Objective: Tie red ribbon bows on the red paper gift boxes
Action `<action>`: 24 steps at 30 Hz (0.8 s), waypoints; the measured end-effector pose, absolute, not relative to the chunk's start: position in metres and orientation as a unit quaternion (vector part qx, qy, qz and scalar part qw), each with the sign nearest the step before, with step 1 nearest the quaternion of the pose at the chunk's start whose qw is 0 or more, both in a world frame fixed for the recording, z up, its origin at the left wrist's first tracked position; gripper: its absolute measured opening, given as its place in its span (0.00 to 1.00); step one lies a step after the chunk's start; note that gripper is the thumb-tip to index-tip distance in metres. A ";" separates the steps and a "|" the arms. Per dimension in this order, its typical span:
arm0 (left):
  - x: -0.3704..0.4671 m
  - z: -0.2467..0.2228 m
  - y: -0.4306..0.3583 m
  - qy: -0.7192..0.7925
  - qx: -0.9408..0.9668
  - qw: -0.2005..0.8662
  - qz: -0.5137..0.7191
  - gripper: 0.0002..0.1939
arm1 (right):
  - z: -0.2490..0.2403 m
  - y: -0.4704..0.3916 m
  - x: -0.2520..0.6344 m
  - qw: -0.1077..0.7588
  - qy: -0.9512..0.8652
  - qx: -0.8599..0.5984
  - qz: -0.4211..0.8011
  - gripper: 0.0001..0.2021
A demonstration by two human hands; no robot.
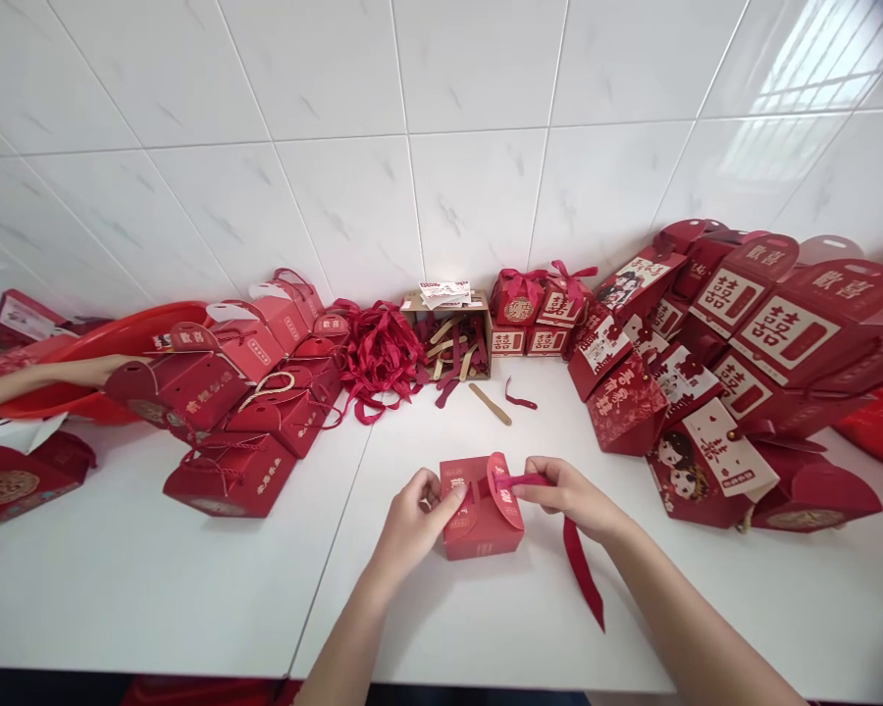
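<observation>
Small red box (484, 537) sits on the white tabletop (265, 598) right in front of you, between your hands, curved flaps folded over the top. Left hand (421, 515): fingers curled in, gripping the box's left side, thumb on the flap. Right hand (555, 487): fingers pinched closed on the dark red ribbon (584, 579) at the box's right side; ribbon runs across the box top, loose tail hanging down below your right hand onto the tabletop.

Ahead of you: tangled ribbon heap (383, 348), then an open carton (487, 338) of brown and dark red strips, white cards on top. One brown strip (491, 404) lies loose in front of it. Just right of the carton, stacked boxes with bows (519, 309). Far right, big pile of red gift boxes (772, 304). Left, more handled boxes (228, 480), with another person's arm (44, 382) reaching in past a red basin (143, 319).
</observation>
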State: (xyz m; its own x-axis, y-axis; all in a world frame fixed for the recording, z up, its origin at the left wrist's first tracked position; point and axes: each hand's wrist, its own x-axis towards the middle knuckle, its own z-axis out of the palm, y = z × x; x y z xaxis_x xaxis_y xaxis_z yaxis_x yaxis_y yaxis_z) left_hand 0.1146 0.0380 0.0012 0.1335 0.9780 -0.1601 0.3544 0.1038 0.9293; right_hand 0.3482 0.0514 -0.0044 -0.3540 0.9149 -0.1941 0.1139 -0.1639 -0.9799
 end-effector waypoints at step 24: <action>0.080 0.005 0.061 0.542 0.587 0.528 0.288 0.21 | -0.037 0.052 0.360 0.323 -0.654 -0.494 0.472 0.22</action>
